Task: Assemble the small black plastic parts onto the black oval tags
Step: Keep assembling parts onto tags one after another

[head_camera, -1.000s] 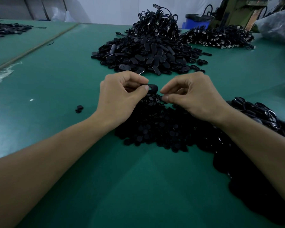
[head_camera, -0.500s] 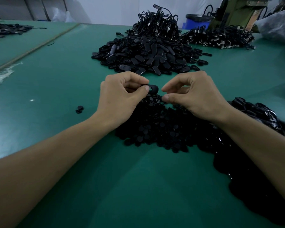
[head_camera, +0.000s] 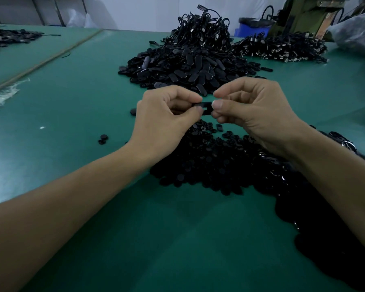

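Observation:
Both hands hold one black oval tag (head_camera: 205,108) above the green table, at the middle of the head view. My left hand (head_camera: 167,121) pinches its left end between thumb and forefinger. My right hand (head_camera: 253,110) pinches its right end the same way. Whether a small part sits on the tag is hidden by the fingers. Under the hands lies a flat heap of small black plastic parts (head_camera: 211,163). Beyond the hands rises a tall pile of black oval tags (head_camera: 190,66) with cords on top.
A second pile of corded pieces (head_camera: 282,48) lies at the back right, beside a blue bin (head_camera: 253,26) and a green machine (head_camera: 308,15). More dark pieces (head_camera: 325,207) spread under my right forearm. Two stray parts (head_camera: 103,139) lie left of my left wrist.
Both hands have lifted a little off the heap. My right hand has closed in from the right and now pinches the tag's free end, which only the left hand held before.

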Motion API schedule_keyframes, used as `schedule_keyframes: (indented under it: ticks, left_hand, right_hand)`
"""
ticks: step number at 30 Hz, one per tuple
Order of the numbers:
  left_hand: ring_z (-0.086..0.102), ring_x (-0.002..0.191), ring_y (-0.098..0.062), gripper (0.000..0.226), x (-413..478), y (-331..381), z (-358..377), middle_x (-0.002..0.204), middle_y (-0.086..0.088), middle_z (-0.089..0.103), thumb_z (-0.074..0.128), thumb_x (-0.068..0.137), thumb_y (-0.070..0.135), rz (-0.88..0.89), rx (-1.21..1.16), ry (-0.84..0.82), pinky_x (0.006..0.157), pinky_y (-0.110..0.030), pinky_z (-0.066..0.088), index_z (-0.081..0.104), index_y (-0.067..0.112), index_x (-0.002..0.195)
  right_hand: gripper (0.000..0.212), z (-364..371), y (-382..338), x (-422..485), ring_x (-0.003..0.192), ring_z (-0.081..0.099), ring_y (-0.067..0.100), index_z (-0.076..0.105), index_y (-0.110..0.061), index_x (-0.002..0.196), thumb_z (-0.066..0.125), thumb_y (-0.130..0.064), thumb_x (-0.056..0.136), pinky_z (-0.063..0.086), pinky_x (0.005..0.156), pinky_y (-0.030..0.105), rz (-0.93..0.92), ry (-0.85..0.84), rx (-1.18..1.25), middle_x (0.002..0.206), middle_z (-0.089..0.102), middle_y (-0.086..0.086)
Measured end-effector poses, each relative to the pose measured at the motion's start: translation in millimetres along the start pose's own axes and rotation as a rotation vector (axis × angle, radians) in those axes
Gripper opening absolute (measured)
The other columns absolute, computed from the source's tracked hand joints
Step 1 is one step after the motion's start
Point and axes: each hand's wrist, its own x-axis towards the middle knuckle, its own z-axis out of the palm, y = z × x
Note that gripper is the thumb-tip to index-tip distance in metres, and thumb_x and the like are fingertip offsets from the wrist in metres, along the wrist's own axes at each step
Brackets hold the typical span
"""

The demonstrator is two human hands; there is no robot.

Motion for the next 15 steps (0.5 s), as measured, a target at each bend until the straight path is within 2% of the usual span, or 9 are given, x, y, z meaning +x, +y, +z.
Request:
schedule_keyframes:
  ticks: [3,7,15]
  left_hand:
    - [0.071,0.064,-0.011,0.021,1.1,2.4,1.8,0.073,0.003,0.076,0.080,0.083,0.008,-0.063,-0.067,-0.002,0.069,-0.028,0.058,0.073,0.027,0.084]
    - [0.070,0.063,-0.012,0.017,0.8,4.6,2.6,0.072,-0.001,0.076,0.079,0.083,0.003,-0.115,-0.145,-0.017,0.065,-0.021,0.054,0.073,0.019,0.087]
    - [0.070,0.064,-0.014,0.020,1.1,8.0,0.5,0.077,-0.009,0.076,0.080,0.081,-0.002,-0.150,-0.215,-0.013,0.066,-0.021,0.056,0.074,0.016,0.090]
  right_hand:
    - [0.012,3.2,-0.8,-0.9,0.066,0.069,0.014,0.068,-0.009,0.088,0.072,0.003,0.086,0.058,0.066,0.024,-0.045,0.003,-0.093,0.067,0.070,0.000]
    - [0.016,4.5,-1.2,-1.0,0.066,0.067,0.008,0.067,-0.020,0.086,0.075,-0.006,0.087,0.050,0.059,0.018,-0.108,0.031,-0.204,0.066,0.070,-0.007]
    - [0.021,5.5,-0.4,-0.5,0.062,0.064,0.003,0.061,-0.022,0.084,0.073,-0.005,0.088,0.046,0.059,0.010,-0.141,0.045,-0.221,0.063,0.067,-0.010]
